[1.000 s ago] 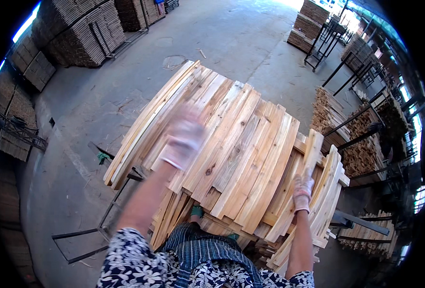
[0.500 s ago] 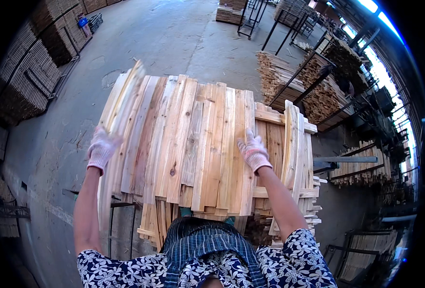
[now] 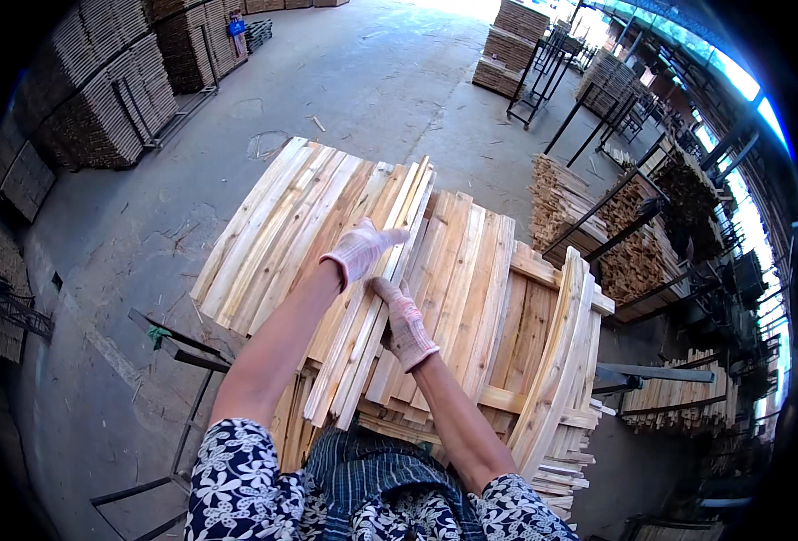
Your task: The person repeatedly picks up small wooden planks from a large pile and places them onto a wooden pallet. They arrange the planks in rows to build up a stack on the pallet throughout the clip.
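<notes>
Both hands wear pale knit gloves. My left hand (image 3: 363, 250) lies across a narrow bundle of wooden strips (image 3: 343, 379), its fingers curled over the top. From the right side, my right hand (image 3: 406, 326) grips the same strips, thumb uppermost and the other fingers partly hidden beneath. The bundle rests lengthwise, slightly tilted, over a layer of wooden boards (image 3: 273, 225) laid side by side in front of me. More boards (image 3: 476, 279) of that layer show to the right of my hands.
Farther right, curved boards (image 3: 552, 361) lie over crosspieces on the stack. A black metal frame (image 3: 178, 347) stands at the lower left. Tall timber stacks (image 3: 115, 90) rise at the far left, and loose wood piles (image 3: 638, 243) sit in racks at right. Wood scraps dot the concrete floor (image 3: 345, 72).
My left hand has moved right from the left edge of the layer, and strips now lie bundled mid-stack. My right hand has come left and down onto them. The view has shifted.
</notes>
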`<state>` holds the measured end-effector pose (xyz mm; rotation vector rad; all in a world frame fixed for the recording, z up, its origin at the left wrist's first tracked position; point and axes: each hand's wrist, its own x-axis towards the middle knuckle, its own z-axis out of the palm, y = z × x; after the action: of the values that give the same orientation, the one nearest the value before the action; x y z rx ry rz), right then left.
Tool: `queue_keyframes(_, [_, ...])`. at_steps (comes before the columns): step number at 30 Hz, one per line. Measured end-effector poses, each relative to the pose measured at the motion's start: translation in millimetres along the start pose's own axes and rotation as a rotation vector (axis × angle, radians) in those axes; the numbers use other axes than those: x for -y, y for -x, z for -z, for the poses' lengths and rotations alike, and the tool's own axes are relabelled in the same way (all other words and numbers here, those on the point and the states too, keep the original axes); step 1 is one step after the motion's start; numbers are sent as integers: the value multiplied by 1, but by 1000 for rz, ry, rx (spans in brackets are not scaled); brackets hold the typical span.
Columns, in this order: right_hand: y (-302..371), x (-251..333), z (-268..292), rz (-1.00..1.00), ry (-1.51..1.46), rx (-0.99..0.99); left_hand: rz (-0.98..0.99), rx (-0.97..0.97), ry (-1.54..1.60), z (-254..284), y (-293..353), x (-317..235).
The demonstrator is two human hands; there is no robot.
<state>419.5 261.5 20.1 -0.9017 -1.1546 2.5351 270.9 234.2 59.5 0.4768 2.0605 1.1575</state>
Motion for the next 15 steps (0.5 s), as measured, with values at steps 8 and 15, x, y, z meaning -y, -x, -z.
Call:
queue_keyframes(8, [30,44,37,-67,229,129,-69,-99,295,-38,-24,3])
queue_keyframes(15, [43,86,49,66,841,390,-293,-207,903,-17,33,8])
